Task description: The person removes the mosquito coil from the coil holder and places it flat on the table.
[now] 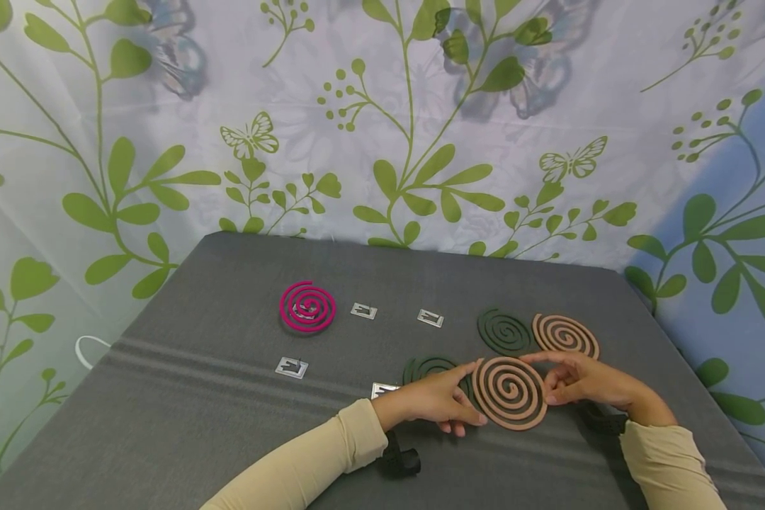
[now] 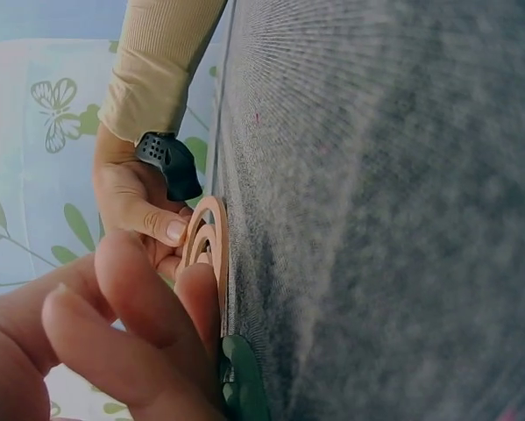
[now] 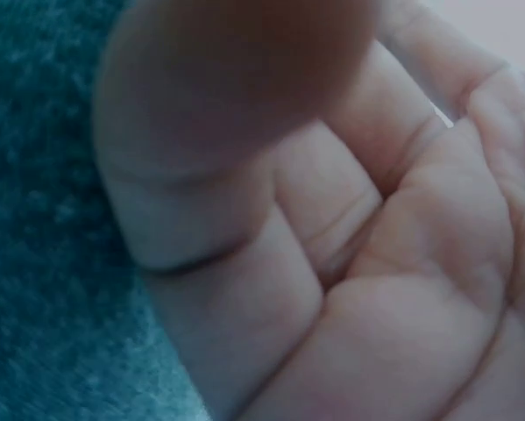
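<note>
One tan coil (image 1: 511, 389), the nearer, sits between my left hand (image 1: 438, 398) and right hand (image 1: 589, 382), fingers grasping its opposite sides, toward the tabletop's (image 1: 357, 343) right edge; I'd match both grips and hold it level, clear of the dark green coil (image 1: 503, 331) farther back.

From my head, one camera looks forward and down across the gray tabletop (image 1: 217, 418), far enough back to include its far edge, with the leafy curtain (image 1: 331, 184) at twelve o'clock and my left hand (image 1: 436, 401) and right hand (image 1: 593, 382) between four and six. My left wrist's camera sits low, close behind my fingers (image 2: 144, 289) at eight o'clock, facing my right hand at nine; its picture lies sideways, tabletop at three. My right wrist's view is nearest, nearly filled by my palm (image 3: 420, 219). Head and left wrist share the tan coil (image 1: 511, 388), both hands and the curtain.
</note>
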A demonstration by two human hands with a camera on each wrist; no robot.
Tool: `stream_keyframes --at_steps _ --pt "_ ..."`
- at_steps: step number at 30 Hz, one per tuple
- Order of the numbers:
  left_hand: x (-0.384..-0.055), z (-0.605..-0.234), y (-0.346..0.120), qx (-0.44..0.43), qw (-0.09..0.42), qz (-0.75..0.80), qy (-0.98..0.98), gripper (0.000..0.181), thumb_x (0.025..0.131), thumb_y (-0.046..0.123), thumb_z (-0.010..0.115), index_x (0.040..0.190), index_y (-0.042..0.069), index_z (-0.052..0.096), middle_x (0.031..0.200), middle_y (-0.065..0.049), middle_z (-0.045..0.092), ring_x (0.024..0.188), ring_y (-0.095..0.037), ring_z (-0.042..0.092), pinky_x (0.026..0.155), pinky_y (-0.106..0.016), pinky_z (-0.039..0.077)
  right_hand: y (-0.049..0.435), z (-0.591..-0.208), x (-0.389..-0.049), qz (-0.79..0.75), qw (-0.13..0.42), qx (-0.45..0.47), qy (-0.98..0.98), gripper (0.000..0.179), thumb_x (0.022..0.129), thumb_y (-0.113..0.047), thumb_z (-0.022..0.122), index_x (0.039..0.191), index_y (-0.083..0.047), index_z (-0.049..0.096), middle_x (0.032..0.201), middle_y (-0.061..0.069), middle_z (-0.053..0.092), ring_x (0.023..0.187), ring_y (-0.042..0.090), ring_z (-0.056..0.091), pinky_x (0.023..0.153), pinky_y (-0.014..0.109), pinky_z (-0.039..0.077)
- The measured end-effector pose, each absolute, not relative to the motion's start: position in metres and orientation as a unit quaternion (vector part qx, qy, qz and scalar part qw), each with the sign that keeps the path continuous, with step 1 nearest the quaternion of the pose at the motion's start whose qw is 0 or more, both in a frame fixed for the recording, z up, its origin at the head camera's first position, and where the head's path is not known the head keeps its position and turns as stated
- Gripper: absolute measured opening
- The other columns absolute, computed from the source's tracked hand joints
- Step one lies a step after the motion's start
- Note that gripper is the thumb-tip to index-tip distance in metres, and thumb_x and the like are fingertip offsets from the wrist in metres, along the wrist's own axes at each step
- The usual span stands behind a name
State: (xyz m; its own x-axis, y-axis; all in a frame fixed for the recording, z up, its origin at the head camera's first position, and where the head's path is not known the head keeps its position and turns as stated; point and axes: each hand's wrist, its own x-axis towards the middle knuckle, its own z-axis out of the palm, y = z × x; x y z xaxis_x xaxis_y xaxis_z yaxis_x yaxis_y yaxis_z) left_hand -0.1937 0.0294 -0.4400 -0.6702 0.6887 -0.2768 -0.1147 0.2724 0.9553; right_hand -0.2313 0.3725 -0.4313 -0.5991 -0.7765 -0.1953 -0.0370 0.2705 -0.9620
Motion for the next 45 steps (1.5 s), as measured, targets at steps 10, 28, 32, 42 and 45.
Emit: stream_keyframes --at_steps 10,28,32,42,45 --pt "-0.191 -0.439 0.029 0.198 0.353 0.573 0.712 0.094 0.098 0.003 0.08 0.172 0.007 0.023 0.085 0.0 0.074 0.059 -0.01 0.064 0.051 -0.019 0.049 0.375 -0.433 -0.231 -0.519 0.335 -0.273 0.738 0.063 0.105 0.002 0.065 0.145 -0.047 0.059 0.096 -0.001 0.077 0.068 0.004 0.057 0.054 0.03 0.043" --pt "-0.192 -0.435 0.025 0.247 0.362 0.561 0.703 0.093 0.101 0.005 0.077 0.173 0.009 0.02 0.088 0.001 0.076 0.066 -0.009 0.068 0.058 -0.021 0.055 0.369 -0.421 -0.227 -0.476 0.323 -0.231 0.785 0.065 0.108 -0.001 0.063 0.151 0.027 0.023 0.094 0.001 0.073 0.075 0.011 0.063 0.067 0.03 0.055" --pt "-0.195 -0.428 0.021 0.276 0.362 0.548 0.702 0.09 0.102 0.006 0.076 0.173 0.006 0.021 0.09 0.0 0.077 0.07 -0.01 0.07 0.063 -0.023 0.058 0.364 -0.415 -0.226 -0.475 0.315 -0.236 0.787 0.066 0.109 -0.003 0.062 0.151 0.028 0.023 0.091 0.001 0.07 0.072 0.011 0.06 0.065 0.031 0.054" --pt "-0.208 -0.408 0.006 0.343 0.368 0.502 0.704 0.071 0.107 0.007 0.068 0.169 0.001 0.033 0.119 -0.013 0.077 0.092 -0.009 0.072 0.082 -0.025 0.059 0.351 -0.411 -0.226 -0.487 0.252 -0.29 0.784 0.058 0.109 0.002 0.059 0.149 0.03 0.027 0.098 0.006 0.07 0.071 0.018 0.058 0.061 0.038 0.051" --pt "-0.212 -0.399 -0.001 0.365 0.366 0.483 0.707 0.066 0.109 0.009 0.066 0.167 0.0 0.036 0.126 -0.015 0.076 0.095 -0.007 0.071 0.086 -0.024 0.058 0.346 -0.408 -0.225 -0.485 0.219 -0.295 0.793 0.055 0.109 0.003 0.059 0.148 0.029 0.031 0.099 0.01 0.071 0.074 0.02 0.06 0.063 0.038 0.052"
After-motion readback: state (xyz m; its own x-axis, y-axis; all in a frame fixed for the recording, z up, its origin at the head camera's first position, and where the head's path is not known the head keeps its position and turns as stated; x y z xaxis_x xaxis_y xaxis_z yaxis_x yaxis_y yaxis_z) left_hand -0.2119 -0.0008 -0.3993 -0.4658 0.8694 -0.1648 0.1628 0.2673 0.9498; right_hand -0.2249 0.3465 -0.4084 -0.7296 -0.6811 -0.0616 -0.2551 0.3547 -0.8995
